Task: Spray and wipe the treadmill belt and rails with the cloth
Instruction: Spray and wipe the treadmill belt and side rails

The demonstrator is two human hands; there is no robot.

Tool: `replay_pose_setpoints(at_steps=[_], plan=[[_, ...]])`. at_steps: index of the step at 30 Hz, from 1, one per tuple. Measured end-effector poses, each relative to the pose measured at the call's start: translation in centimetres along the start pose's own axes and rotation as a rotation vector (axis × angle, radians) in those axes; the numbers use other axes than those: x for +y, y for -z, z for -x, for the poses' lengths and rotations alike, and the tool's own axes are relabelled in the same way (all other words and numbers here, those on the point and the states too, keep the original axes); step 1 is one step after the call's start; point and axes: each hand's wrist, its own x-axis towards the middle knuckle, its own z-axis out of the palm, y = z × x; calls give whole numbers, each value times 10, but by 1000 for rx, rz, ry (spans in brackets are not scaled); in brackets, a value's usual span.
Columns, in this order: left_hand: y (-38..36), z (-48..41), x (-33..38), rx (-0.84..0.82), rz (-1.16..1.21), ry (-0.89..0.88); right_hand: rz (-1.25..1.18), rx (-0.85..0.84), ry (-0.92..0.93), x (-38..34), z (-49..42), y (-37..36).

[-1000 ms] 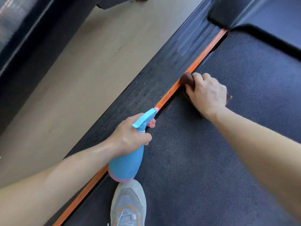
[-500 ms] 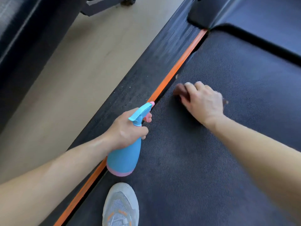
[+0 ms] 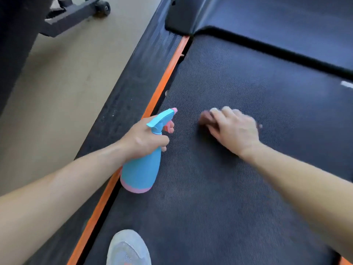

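A: What's the right hand (image 3: 234, 130) doing?
B: Fingers curled over the cloth (image 3: 204, 118), pressing it on the belt (image 3: 238, 197) near its left edge.
A: And the left hand (image 3: 144, 139)?
B: Gripping the blue spray bottle (image 3: 141, 172) by its neck, above the belt's left edge, beside the orange rail (image 3: 162, 85).

I can read no text, number or brand from here. The only candidate is a small white mark (image 3: 346, 84) on the treadmill belt (image 3: 248, 188) at the right edge of my view, and it is cut off by the frame and too blurred to make out.
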Motion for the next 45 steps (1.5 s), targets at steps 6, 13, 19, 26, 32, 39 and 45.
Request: replay_pose_setpoints(at_steps=[6, 13, 19, 26, 32, 39, 45], plan=[[-17, -8, 37, -57, -34, -20, 13, -8, -166, 20, 57, 16], [-24, 30, 44, 4, -51, -10, -90, -120, 325, -23, 92, 11], [-13, 83, 32, -39, -143, 50, -111, -152, 290, -26, 91, 18], [-40, 73, 12, -112, -154, -12, -28, -170, 69, 9, 49, 14], [-63, 49, 22, -105, -166, -137, -72, -386, -557, 82, 25, 52], [-109, 67, 49, -280, -327, -163, -76, -341, -422, -10, 207, 73], [-166, 61, 64, -417, -406, -246, -20, -187, -810, -60, 269, 67]])
